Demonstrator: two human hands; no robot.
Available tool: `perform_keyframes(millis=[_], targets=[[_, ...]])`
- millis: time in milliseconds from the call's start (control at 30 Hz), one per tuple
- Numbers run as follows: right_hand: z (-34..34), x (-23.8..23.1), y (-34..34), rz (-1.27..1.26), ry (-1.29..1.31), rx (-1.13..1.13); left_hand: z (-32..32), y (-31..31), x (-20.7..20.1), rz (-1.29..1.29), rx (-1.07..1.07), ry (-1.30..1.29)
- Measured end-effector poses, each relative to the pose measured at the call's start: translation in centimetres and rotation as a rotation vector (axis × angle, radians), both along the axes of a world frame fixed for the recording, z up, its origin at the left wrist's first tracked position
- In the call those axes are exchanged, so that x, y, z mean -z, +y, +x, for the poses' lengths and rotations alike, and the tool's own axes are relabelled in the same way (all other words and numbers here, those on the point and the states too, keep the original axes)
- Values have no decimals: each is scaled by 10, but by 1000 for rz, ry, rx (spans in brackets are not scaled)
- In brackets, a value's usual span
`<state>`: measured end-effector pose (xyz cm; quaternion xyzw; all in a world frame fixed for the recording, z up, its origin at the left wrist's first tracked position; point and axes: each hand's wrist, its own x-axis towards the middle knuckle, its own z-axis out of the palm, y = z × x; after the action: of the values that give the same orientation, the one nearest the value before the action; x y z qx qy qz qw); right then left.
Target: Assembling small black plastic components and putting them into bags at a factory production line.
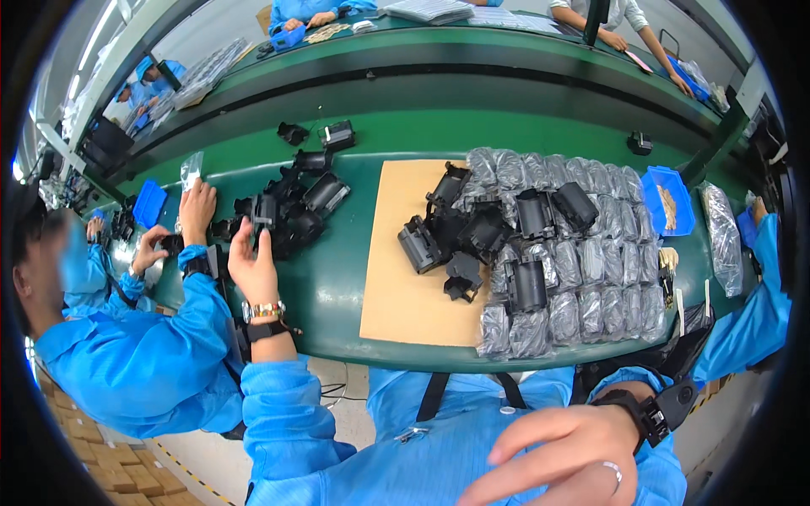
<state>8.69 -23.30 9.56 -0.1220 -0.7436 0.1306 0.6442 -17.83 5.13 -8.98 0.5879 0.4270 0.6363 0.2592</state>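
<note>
My left hand (253, 268) reaches forward at the left, its fingers closed around the lower end of a black plastic housing (265, 209). Behind that housing lies a loose pile of similar black housings (325, 194) on the green table. My right hand (565, 455) is raised close in front of my body, with fingers apart and nothing in it. In front of me a brown cardboard sheet (388, 278) carries several loose black housings (420, 244). Rows of parts wrapped in clear plastic (591, 312) cover its right side, with more bare housings (527, 285) on top.
A co-worker's hand (197, 211) works beside my left arm, near a blue bin (150, 203). On the right stand a blue tray (668, 181) with small tan pieces and a long plastic-wrapped bundle (721, 240). Another person's sleeve (747, 295) comes in there. A raised bench (422, 67) runs across the back.
</note>
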Motion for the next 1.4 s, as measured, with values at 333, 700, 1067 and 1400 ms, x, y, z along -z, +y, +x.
perform_keyframes(millis=[333, 700, 1067, 1400], targets=[[79, 62, -28, -589, -305, 755, 69, -95, -45, 197, 163, 341], [222, 135, -107, -708, -40, 1703, 132, -166, -46, 138, 416, 483], [315, 162, -128, -1237, -410, 1900, 151, -198, -51, 63, 440, 501], [316, 159, -140, -888, -13, 1783, 173, -211, -63, 110, 523, 473]])
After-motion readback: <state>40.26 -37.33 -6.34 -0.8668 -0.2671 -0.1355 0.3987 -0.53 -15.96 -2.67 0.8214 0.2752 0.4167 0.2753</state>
